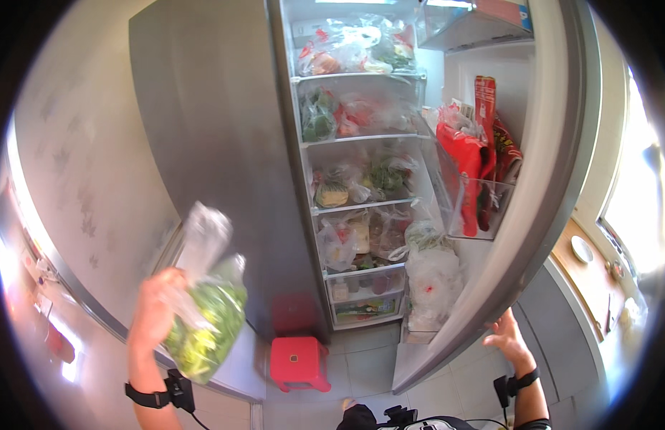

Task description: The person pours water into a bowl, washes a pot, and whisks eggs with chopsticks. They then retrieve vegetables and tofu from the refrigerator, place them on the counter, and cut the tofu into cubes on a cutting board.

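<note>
My left hand (156, 303) grips the gathered top of a clear plastic bag of leafy green vegetables (217, 317), held up left of the refrigerator. The vegetables are pale yellow-green at one end. At the right, my right hand (507, 336) is beside the outer edge of the opened refrigerator door (561, 177), fingers apart and holding nothing; whether its fingertips touch the door cannot be made out. Before me, the refrigerator's glass shelves (359, 138) carry bagged produce, including a bag of greens (389, 174). Red packages (464, 156) stand in a door bin (480, 207).
A red plastic stool (297, 363) stands on the tiled floor (370, 371) by the closed grey door (214, 134). White plastic bags (432, 285) fill the lower door bin. On the right, a wooden countertop (588, 279) bears a white dish (582, 250) and a knife (609, 312).
</note>
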A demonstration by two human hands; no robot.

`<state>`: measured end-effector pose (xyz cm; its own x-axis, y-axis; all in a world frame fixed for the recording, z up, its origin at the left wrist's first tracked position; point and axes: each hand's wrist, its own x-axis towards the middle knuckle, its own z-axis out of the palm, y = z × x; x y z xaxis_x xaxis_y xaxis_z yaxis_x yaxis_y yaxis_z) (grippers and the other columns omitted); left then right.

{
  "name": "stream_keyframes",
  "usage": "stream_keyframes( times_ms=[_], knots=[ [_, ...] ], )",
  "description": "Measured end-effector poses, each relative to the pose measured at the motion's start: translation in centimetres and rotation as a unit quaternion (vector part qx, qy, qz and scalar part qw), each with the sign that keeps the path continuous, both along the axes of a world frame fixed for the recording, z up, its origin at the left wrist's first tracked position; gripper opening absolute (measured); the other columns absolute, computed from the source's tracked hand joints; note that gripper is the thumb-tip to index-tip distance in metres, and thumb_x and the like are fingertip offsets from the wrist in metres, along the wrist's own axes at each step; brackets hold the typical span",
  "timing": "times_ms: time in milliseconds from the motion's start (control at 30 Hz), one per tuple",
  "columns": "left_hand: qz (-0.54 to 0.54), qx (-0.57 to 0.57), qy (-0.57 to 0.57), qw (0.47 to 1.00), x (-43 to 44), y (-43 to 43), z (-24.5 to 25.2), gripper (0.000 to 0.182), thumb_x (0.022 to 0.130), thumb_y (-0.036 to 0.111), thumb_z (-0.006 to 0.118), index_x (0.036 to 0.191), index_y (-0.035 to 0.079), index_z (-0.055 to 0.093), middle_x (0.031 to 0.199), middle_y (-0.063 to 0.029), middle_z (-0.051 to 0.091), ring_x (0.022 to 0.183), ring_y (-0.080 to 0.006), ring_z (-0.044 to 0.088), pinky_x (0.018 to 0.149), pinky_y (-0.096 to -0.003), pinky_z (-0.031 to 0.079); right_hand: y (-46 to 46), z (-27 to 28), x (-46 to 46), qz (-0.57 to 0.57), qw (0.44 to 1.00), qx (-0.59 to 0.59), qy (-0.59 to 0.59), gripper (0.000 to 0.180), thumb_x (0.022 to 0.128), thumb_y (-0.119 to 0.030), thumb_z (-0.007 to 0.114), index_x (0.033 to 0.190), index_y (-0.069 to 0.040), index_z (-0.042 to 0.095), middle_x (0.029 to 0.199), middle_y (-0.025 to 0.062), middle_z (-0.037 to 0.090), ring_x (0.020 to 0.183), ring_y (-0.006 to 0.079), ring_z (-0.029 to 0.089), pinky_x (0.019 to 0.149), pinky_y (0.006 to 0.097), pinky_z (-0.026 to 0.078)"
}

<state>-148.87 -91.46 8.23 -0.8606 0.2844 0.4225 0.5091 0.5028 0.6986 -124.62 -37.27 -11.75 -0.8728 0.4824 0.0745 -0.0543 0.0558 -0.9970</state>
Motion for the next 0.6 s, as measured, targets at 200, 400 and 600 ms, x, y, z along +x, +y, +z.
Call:
stream_keyframes(
  times_ms=[200, 400, 600],
  knots=[
    [-0.021, 0.106, 0.046, 0.993, -5.4, 4.0, 3.4, 0.017, 0.093, 0.005, 0.046, 0.076, 0.005, 0.046, 0.071, 0.0063, 0.038, 0.068, -0.0044, 0.038, 0.057, -0.0229, 0.033, 3.7, -3.1, 3.1, -0.12, 0.99, -0.003, 0.08, 0.084, 0.074, -0.05, 0.076, 0.136, -0.005, 0.043, 0.131, 0.002, 0.049, 0.123, 0.0176, 0.043, 0.105, 0.0336, 0.031],
    [-0.252, 0.06, -0.061, 0.964, -16.0, 11.3, 0.6, 0.021, 0.096, 0.02, 0.054, 0.086, 0.002, 0.058, 0.087, -0.0012, 0.061, 0.088, -0.0101, 0.059, 0.08, -0.0282, 0.048, 4.6, -3.9, 4.9, -0.164, 0.969, -0.018, 0.185, 0.048, 0.095, -0.042, 0.055, 0.13, -0.009, 0.049, 0.125, 0.0, 0.055, 0.118, 0.0155, 0.049, 0.1, 0.0339, 0.037],
    [-0.477, 0.054, -0.086, 0.873, -21.6, 18.3, -4.2, 0.026, 0.087, -0.005, 0.043, 0.106, -0.002, 0.062, 0.093, -0.0036, 0.064, 0.09, -0.0103, 0.057, 0.081, -0.0267, 0.047, 3.6, -3.7, 5.3, -0.349, 0.926, -0.05, 0.133, 0.041, 0.098, -0.05, 0.045, 0.112, -0.014, 0.058, 0.097, -0.0029, 0.059, 0.09, 0.0091, 0.056, 0.081, 0.0283, 0.043]
  ],
)
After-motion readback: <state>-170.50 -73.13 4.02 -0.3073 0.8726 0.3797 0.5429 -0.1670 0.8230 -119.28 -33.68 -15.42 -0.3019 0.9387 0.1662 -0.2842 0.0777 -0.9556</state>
